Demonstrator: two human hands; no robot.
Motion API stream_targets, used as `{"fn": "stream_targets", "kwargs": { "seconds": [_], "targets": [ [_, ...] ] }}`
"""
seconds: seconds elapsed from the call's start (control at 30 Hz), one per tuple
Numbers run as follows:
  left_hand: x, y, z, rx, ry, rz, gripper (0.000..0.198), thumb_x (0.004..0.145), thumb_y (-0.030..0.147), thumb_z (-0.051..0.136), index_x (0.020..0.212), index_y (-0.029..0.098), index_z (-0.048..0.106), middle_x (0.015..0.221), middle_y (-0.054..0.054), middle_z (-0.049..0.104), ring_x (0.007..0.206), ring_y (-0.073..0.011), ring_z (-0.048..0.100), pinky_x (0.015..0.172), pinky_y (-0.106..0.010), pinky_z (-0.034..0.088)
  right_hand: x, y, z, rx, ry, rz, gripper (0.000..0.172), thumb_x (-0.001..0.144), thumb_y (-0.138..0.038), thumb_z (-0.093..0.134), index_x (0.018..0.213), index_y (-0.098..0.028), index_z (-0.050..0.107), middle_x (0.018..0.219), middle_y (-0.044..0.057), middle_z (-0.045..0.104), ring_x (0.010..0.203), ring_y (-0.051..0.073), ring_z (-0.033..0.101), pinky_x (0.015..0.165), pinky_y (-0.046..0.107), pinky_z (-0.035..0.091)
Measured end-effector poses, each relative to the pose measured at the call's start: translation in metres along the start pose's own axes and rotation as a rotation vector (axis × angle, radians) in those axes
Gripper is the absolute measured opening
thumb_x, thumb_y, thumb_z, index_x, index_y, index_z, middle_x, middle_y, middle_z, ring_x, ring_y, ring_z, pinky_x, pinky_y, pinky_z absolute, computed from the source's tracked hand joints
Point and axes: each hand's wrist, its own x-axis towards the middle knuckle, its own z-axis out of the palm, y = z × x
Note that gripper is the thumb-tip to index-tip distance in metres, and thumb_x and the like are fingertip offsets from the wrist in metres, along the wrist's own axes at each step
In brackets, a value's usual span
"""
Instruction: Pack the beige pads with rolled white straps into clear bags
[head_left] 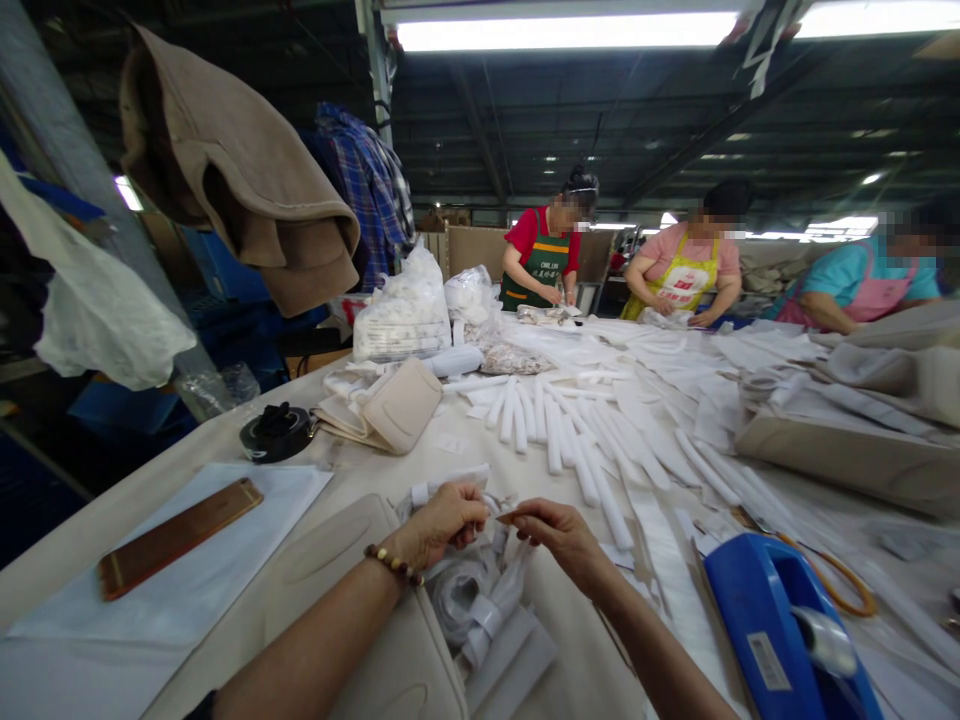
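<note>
My left hand [448, 518], a bead bracelet on its wrist, is pinched closed just above a beige bag [352, 560]. Close to its right, my right hand [559, 535] is closed too, thumb against fingers. The fingertips of both hands almost meet; what they pinch is too small to make out. Directly below them lies a bundle of whitish coiled straps [461, 590] in wrapping, at the bag's right side. White flat strips [517, 660] stick out nearer to me.
A blue tape dispenser [784, 620] and orange-handled scissors [840, 580] are at right. White foam tubes [555, 430] spread across the table. To the left are a phone [180, 535] on white sheets and a black tape roll [277, 432]. Several co-workers stand across the table.
</note>
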Motion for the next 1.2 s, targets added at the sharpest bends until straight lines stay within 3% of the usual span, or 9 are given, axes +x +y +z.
{"fn": "stream_targets", "kwargs": {
  "seconds": [0.2,0.4,0.57,0.73,0.9,1.03,1.2],
  "targets": [
    [-0.004,0.0,-0.002,-0.116,0.049,-0.019,0.022,0.082,0.016,0.06,0.064,0.014,0.048,0.049,0.009,0.041,0.039,-0.0036,0.034,0.037,-0.015,0.022,0.001,-0.001,0.013,-0.179,0.128,-0.033,0.033,0.075,-0.046,0.057,0.082,-0.017,0.072,0.075,0.002,0.068,0.064,0.014,0.054,0.055,0.024,0.039],
    [-0.005,0.0,-0.006,-0.249,0.063,-0.021,0.017,0.073,0.02,0.064,0.065,0.014,0.051,0.051,0.008,0.044,0.039,-0.0034,0.033,0.039,-0.016,0.021,-0.004,-0.024,0.024,-0.545,0.18,-0.06,0.024,0.084,-0.036,0.055,0.075,-0.021,0.07,0.074,0.002,0.064,0.076,0.016,0.058,0.068,0.025,0.038],
    [-0.005,-0.003,-0.008,-0.311,0.121,0.017,0.011,0.067,0.019,0.064,0.066,0.014,0.053,0.052,0.007,0.045,0.04,-0.0038,0.035,0.039,-0.017,0.021,-0.007,-0.043,0.041,-0.858,0.164,-0.039,0.023,0.091,-0.031,0.049,0.091,-0.024,0.07,0.085,0.005,0.063,0.077,0.016,0.06,0.066,0.025,0.036],
    [-0.007,-0.008,-0.008,-0.304,0.168,0.078,0.013,0.061,0.022,0.064,0.063,0.014,0.054,0.052,0.006,0.048,0.039,-0.0042,0.035,0.04,-0.019,0.022,-0.003,-0.04,0.055,-1.065,0.102,-0.05,0.022,0.093,-0.024,0.046,0.096,-0.019,0.067,0.094,0.01,0.064,0.087,0.02,0.061,0.069,0.026,0.037],
    [-0.009,-0.007,-0.006,-0.184,0.218,0.179,0.016,0.058,0.026,0.06,0.066,0.013,0.056,0.051,0.003,0.05,0.039,-0.0057,0.036,0.04,-0.02,0.021,0.004,-0.036,0.066,-1.132,0.084,-0.065,0.025,0.089,-0.01,0.043,0.097,-0.016,0.066,0.097,0.014,0.064,0.092,0.025,0.061,0.072,0.029,0.041],
    [-0.014,-0.004,0.001,0.045,0.238,0.322,0.015,0.068,0.028,0.053,0.07,0.014,0.058,0.051,0.003,0.049,0.042,-0.0094,0.04,0.043,-0.023,0.028,0.009,-0.031,0.065,-1.062,0.085,-0.111,0.027,0.086,-0.005,0.042,0.094,-0.015,0.066,0.092,0.015,0.065,0.088,0.025,0.063,0.073,0.03,0.043],
    [-0.033,0.0,0.014,0.42,0.24,0.597,0.015,0.074,0.018,0.047,0.08,0.019,0.061,0.068,-0.003,0.06,0.067,-0.0177,0.056,0.069,-0.03,0.043,0.009,-0.017,0.052,-0.831,0.161,-0.207,0.024,0.082,-0.007,0.045,0.098,-0.016,0.062,0.088,0.008,0.068,0.08,0.02,0.064,0.071,0.027,0.045]
  ]
}}
